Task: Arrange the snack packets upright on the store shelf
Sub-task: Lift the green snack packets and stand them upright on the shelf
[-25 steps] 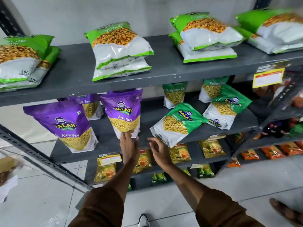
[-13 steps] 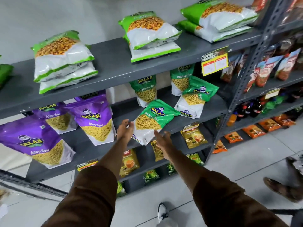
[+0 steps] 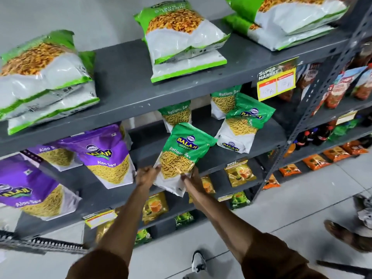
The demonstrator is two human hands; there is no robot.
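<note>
A green Ratlami Sev packet [image 3: 184, 153] tilts at the front of the grey middle shelf [image 3: 231, 156]. My left hand [image 3: 146, 175] grips its lower left edge and my right hand [image 3: 193, 177] grips its lower right edge. Another green packet [image 3: 244, 123] leans to its right, and two stand upright behind, one at the back [image 3: 177, 115] and one further right [image 3: 224, 102]. Purple Aloo Sev packets [image 3: 109, 156] stand on the same shelf to the left, one [image 3: 30, 190] hanging over the front edge.
Large green-and-white packets [image 3: 181, 39] lie flat in stacks on the top shelf [image 3: 124, 85]. A yellow price tag [image 3: 276, 80] hangs from its edge. Small yellow packets [image 3: 239, 174] fill the lower shelves. A second rack [image 3: 342, 91] stands to the right. Another person's foot [image 3: 346, 236] is on the floor at right.
Both hands moved from beside the purple packet to the tilted green packet and closed on its bottom corners. The packet now stands steeper. The view shifted right.
</note>
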